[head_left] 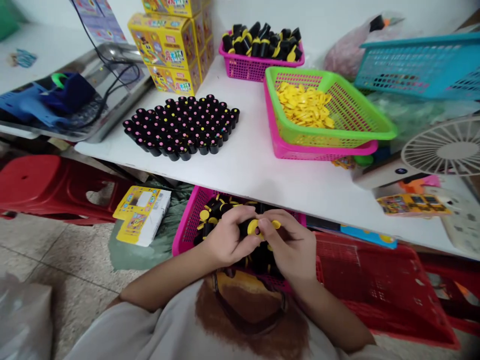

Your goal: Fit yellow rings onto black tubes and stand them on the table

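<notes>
My left hand (228, 241) is closed round a small black cylinder (244, 228) with a yellow ring at its end, turned towards my right hand. The thumb and fingers of my right hand (294, 246) pinch at that yellow end. A yellow disc (276, 224) shows between the right fingers; whether it is joined to the cylinder I cannot tell. Under both hands, a pink basket (183, 231) at my lap holds many black cylinders with yellow discs. On the white table (243, 172) stand rows of upright black cylinders (183, 125) with mostly pink dots on top.
A green basket (360, 112) of yellow discs (303, 105) sits in a pink one. Behind are another pink basket (245, 70) of black cylinders and stacked yellow boxes (165, 45). A fan (450, 147) stands right, a metal tray (112, 107) left. Red stools (45, 180) and a red crate (375, 280) are below.
</notes>
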A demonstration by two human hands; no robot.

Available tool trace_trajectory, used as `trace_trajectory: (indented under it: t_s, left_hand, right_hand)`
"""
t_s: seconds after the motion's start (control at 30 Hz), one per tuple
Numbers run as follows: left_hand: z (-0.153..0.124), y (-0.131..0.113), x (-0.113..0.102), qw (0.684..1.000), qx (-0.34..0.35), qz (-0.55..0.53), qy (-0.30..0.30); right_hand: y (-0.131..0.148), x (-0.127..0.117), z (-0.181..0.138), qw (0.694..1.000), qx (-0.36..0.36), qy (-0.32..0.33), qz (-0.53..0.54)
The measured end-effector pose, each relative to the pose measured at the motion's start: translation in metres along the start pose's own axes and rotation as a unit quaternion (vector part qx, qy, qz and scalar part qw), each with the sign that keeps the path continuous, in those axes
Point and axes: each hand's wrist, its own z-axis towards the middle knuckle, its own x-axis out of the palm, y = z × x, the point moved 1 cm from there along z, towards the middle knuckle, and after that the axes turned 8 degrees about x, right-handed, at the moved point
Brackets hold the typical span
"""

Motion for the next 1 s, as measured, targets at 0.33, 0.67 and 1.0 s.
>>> trace_trajectory:
  t_s: [0.33,0.67,1.0]
  left_hand:
    - [0.023,-0.031,0.015,0.801,-0.359,-0.456,-0.146]
    - [0.045,-0.046,0.023,0.674,-0.384,-0.617,-0.131]
    - [0.022,-0.042,0.022,0.763,-0.315,-0.56,-0.068]
  right_hand:
    - [-0.021,-0.006,0.012,0.964,-0.232,0.123,-0.035]
    - [-0.009,-0.005,0.009,0.969,-0.219,0.107,-0.029]
    - [-0.018,-0.02,0.011,0.972,-0.066,0.206,0.093]
